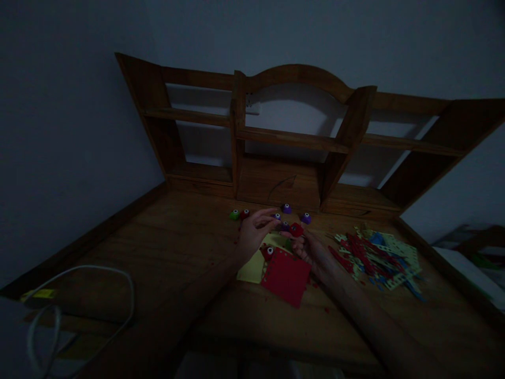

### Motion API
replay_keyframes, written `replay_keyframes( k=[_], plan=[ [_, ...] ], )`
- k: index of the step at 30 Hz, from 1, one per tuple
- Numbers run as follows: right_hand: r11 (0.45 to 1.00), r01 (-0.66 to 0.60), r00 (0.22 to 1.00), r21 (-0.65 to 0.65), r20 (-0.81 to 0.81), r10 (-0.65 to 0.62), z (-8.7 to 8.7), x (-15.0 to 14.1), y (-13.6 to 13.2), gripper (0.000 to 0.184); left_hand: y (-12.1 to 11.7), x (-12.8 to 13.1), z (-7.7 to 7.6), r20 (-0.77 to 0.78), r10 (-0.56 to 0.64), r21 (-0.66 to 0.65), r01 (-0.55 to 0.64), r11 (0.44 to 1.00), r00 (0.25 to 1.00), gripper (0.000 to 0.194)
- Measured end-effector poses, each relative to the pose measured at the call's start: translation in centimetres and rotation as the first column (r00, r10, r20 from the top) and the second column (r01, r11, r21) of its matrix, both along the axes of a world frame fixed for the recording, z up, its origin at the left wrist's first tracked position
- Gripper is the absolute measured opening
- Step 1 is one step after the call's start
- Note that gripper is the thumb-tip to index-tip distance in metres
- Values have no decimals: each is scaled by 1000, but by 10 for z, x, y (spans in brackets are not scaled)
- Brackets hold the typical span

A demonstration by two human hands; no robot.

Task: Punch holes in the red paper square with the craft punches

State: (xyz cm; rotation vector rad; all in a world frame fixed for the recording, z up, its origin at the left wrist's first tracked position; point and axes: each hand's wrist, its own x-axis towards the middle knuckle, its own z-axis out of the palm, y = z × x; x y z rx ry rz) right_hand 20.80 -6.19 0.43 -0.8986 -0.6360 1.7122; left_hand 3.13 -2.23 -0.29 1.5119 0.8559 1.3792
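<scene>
"Where's the red punch (296,230)?"

"In the right hand (310,251), pinched by its fingers, above the bench (169,242)."

"And the left hand (251,232)?"

"Thumb and fingers apart, close by the purple punches (287,209) (four in sight, pale-topped). I can't tell whether it touches the nearest one."

"What lies below the hands?"

"A red sheet (288,276), holes along its edge, partly over a yellow sheet (251,269). A second red punch (268,254) is at the red sheet's upper left corner."

"And around them?"

"A green punch (234,215) and a third red punch (245,215), side by side past the left hand. Right of the hands, a heap of scraps (374,258) in red, yellow and blue. Shelves (284,138) stand behind."
</scene>
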Motion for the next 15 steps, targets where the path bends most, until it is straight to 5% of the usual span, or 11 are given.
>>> replay_keyframes(
  k=[6, 9, 15],
  plan=[
    [999, 49, 999, -1, -15, -49, -7, 4, 5, 14, -8, 0, 7, -155, 117, 205, -84, 975, 981, 29],
    [997, 75, 997, 27, -32, -74, -9, 5, 5, 18, -19, 1, 14, -326, 129, 297, -28, 954, 937, 24],
    [996, 85, 995, 39, -53, -83, -13, 8, 6, 22, -17, -3, 4, -566, -88, 158, 213, 964, 820, 63]
  ],
)
